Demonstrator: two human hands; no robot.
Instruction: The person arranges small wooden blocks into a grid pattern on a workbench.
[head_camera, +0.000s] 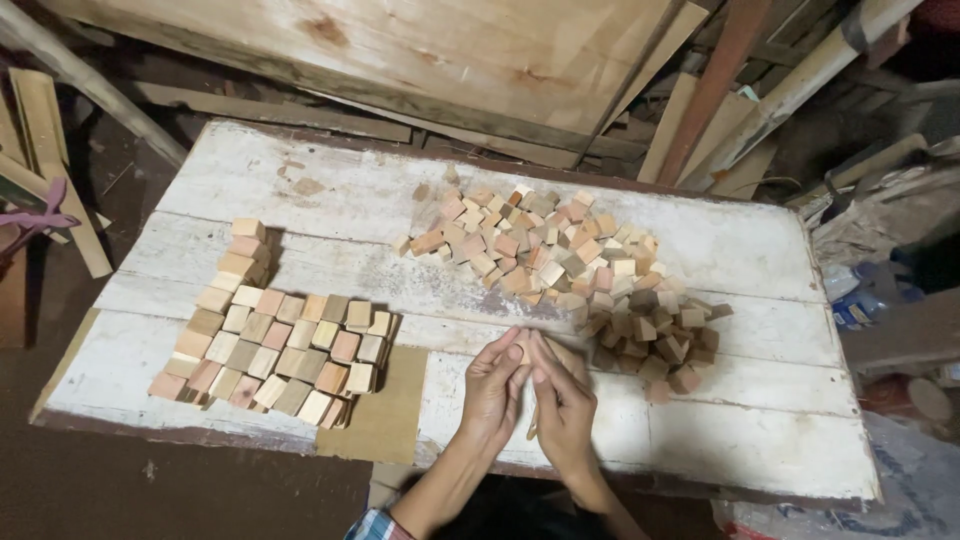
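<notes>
Wooden block (522, 347) pinched between left hand (493, 388), right hand (562, 402); loose pile (570, 270) beyond.

A crumpled blue-and-white plastic package (868, 292) lies on the floor right of the table (740, 250).

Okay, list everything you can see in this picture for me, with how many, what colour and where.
Table: one, worn white-painted planks, centre.
Arranged blocks: dozens, tan and pinkish wood, set in neat rows on the table's left, with a short stack at the back left corner of the rows.
Loose block pile: dozens, tan to reddish, heaped centre-right.
Brown sheet: one, flat under the rows' right end at the front edge.
Large wooden board: one, pale, leaning behind the table.
Planks and poles: several, brown and pale, back right.
Left hand: one, front centre, meeting the other around a small wooden piece.
Right hand: one, beside it.
</notes>
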